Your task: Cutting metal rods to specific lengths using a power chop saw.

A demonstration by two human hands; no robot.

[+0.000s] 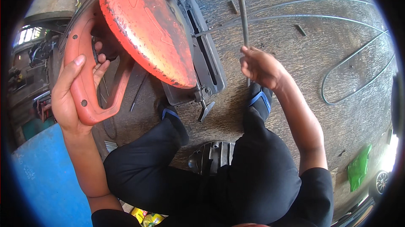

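My left hand (69, 83) is wrapped round the orange D-shaped handle (82, 88) of a chop saw, its fingers curled through the opening near the trigger. The saw's scuffed orange blade guard (143, 24) rises over a dark metal base (211, 54) with a clamp screw and T-shaped handle (206, 111) at its near end. To the right of the base, my right hand (261, 67) is closed round a short grey metal rod (242, 10). The rod sticks out beyond my fingers, and a bit of its near end shows below them. The guard hides most of the blade.
Long thin metal rods (295, 16) stretch from the saw base to the right, near a bent loop of rod (325, 83). Short offcuts (300, 30) lie on the floor. A ribbed metal part (219, 155) sits between my legs; a blue panel (50, 176) stands at left.
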